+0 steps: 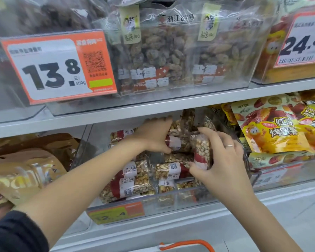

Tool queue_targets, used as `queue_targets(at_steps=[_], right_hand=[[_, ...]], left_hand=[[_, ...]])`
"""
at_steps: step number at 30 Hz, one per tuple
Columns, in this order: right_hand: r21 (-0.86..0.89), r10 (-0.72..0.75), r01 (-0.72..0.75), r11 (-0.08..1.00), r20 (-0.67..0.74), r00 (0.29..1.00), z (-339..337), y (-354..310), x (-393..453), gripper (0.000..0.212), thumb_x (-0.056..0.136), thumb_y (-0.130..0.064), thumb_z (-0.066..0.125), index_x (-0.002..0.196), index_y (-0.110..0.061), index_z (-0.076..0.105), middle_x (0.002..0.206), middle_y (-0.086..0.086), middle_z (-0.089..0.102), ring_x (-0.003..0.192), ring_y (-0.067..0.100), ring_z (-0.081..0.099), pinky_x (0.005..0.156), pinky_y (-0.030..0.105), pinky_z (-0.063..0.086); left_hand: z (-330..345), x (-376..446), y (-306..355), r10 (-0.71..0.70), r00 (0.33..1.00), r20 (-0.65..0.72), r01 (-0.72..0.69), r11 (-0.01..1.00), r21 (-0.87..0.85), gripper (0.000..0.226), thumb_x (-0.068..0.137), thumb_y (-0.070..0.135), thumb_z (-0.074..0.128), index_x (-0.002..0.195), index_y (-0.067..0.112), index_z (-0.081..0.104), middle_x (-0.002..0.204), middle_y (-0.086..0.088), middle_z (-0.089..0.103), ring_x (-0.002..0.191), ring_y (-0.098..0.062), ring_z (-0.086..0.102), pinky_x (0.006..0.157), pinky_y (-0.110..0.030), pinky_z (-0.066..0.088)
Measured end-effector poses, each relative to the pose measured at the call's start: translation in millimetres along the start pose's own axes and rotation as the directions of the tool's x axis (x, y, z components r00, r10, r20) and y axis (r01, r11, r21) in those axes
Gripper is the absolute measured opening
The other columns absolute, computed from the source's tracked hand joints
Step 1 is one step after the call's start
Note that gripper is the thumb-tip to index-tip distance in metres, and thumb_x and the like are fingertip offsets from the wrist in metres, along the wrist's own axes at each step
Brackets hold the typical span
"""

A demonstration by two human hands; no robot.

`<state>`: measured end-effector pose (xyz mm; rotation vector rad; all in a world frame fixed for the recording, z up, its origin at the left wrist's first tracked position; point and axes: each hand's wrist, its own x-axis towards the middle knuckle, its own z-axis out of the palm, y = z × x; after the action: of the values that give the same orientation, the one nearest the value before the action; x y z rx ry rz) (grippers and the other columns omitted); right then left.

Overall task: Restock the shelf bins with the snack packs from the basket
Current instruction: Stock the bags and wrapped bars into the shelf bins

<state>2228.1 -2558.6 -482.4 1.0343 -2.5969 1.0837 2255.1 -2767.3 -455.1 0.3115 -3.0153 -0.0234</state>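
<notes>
A clear shelf bin on the lower shelf holds several nut-brittle snack packs with red-and-white labels. My left hand reaches into the back of the bin and grips one lying pack, thumb under it. My right hand, with a ring on one finger, holds another pack upright at the bin's right side, fingers curled round it. Only the orange handle of the basket shows, at the bottom edge.
Yellow sweet-potato packs fill the bin to the right, brown bags the one to the left. The shelf board runs just above my hands. Above it stand a clear bin of raisin bags and a price card.
</notes>
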Motion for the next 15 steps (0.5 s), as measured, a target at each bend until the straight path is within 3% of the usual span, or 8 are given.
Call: queue_targets(at_steps=[4, 9, 11, 15], right_hand=[[0.026, 0.001, -0.002, 1.000, 0.024, 1.000, -0.1, -3.5, 3.9, 0.077, 0.071, -0.024, 0.068, 0.134, -0.045, 0.030, 0.139, -0.001, 0.039, 0.125, 0.023, 0.021, 0.095, 0.047, 0.034], [0.055, -0.010, 0.009, 0.998, 0.016, 1.000, 1.4, -6.7, 5.8, 0.075, 0.070, -0.021, 0.068, 0.132, -0.044, 0.032, 0.136, -0.003, 0.042, 0.125, 0.030, 0.027, 0.092, 0.041, 0.030], [0.135, -0.024, 0.030, 0.990, -0.043, 0.999, -2.7, -12.4, 4.5, 0.074, 0.070, -0.020, 0.068, 0.132, -0.043, 0.034, 0.130, -0.005, 0.044, 0.120, 0.030, 0.033, 0.089, 0.034, 0.026], [0.389, 0.012, 0.044, 0.920, -0.139, 0.990, -9.1, -32.4, 5.4, 0.071, 0.074, -0.024, 0.072, 0.130, -0.044, 0.033, 0.120, -0.004, 0.048, 0.107, 0.023, 0.049, 0.085, 0.033, 0.042]], left_hand=[[-22.2, -27.7, -33.4, -0.190, 0.981, 0.031, 0.193, 0.972, -0.135, 0.086, 0.065, 0.047, 0.074, 0.138, 0.026, 0.034, 0.126, 0.006, 0.052, 0.104, -0.016, 0.053, 0.077, -0.023, 0.043], [-24.8, -67.8, -61.5, -0.394, 0.869, 0.299, 0.434, 0.898, -0.079, 0.095, 0.069, 0.050, 0.075, 0.142, 0.013, 0.027, 0.140, -0.005, 0.045, 0.119, -0.021, 0.049, 0.085, -0.028, 0.044], [-25.6, -72.6, -57.4, -0.436, 0.826, 0.357, 0.480, 0.877, -0.041, 0.100, 0.072, 0.056, 0.071, 0.146, 0.015, 0.020, 0.145, -0.004, 0.040, 0.123, -0.022, 0.047, 0.089, -0.029, 0.045], [-24.9, -73.4, -34.0, -0.523, 0.731, 0.439, 0.562, 0.826, 0.047, 0.083, 0.086, 0.065, 0.047, 0.148, 0.013, 0.026, 0.141, -0.010, 0.046, 0.112, -0.024, 0.056, 0.088, -0.030, 0.047]])
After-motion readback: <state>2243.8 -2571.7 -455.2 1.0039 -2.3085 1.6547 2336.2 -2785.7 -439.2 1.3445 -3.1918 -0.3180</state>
